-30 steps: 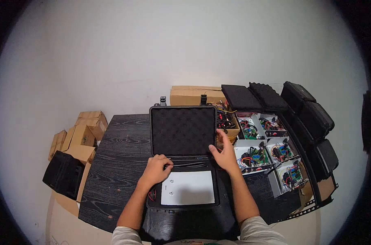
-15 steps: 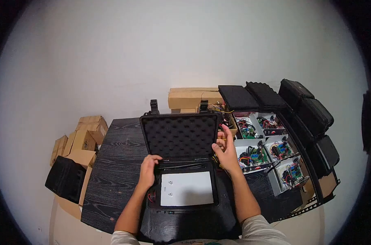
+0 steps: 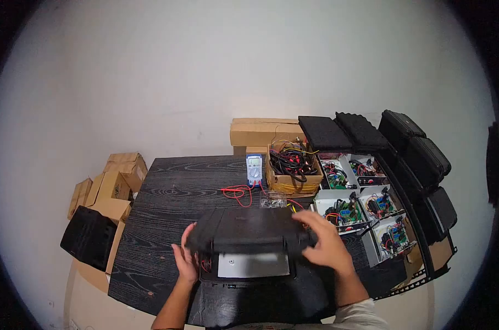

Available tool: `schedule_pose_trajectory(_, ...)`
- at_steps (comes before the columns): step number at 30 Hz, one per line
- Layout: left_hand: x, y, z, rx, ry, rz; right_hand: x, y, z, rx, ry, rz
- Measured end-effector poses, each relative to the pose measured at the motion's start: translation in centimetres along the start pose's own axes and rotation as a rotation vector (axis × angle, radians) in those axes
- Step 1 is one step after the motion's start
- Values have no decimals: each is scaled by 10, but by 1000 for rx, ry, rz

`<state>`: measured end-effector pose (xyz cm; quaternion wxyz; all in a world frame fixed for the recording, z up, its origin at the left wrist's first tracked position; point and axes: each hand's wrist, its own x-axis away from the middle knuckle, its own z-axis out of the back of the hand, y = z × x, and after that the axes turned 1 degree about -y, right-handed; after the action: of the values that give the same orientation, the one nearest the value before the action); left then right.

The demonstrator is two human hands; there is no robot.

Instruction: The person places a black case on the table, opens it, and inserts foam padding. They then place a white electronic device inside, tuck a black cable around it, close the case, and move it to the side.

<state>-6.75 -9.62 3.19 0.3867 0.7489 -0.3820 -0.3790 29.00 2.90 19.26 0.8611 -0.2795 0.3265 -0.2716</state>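
Note:
A black hard plastic case (image 3: 299,270) lies on the table in front of me, its lid (image 3: 249,228) tilted partway down and blurred by motion. Under the lid a white panel (image 3: 253,265) shows inside, with a red and black wire at its left; the rear of the interior is hidden. My right hand (image 3: 329,245) grips the lid's right edge, fingers on top and thumb lower. At the lid's left edge is my left hand (image 3: 186,261), thumb and fingers apart, some fingertips partly hidden behind the lid.
Behind the lid lie a blue multimeter (image 3: 254,169) with red leads and a cardboard box of cables (image 3: 295,186). Several white trays of circuit boards (image 3: 343,212) stand at right, near black foam pads (image 3: 322,132) and black cases (image 3: 422,157). Cardboard boxes (image 3: 115,190) stand left.
The case lid has swung down from upright toward me, uncovering the multimeter and cable box behind it. My right hand came down with it; my left hand shifted left and lower.

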Motion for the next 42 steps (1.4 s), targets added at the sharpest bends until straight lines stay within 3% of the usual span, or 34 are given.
schedule_pose_trajectory(3, 16, 11, -6, -137, -42, -42, 24, 6, -3, 161, -244, 183)
schedule_pose_trajectory(4, 22, 23, -16, -259, -61, -81, 32, 10, -11, 165, -304, 156)
schedule_pose_trajectory(17, 50, 9, 3, -662, -164, -228, 80, 24, -41, 34, -364, -86)
schedule_pose_trajectory(26, 48, -7, 18, -594, -288, -299, 102, 53, -74, -284, -286, -307)
schedule_pose_trajectory(32, 48, -1, 27, -760, -381, -263, 101, 29, -83, -107, -181, -335)
schedule_pose_trajectory(42, 47, -20, 28, -730, -360, -434, 118, 62, -107, -28, -40, -169)
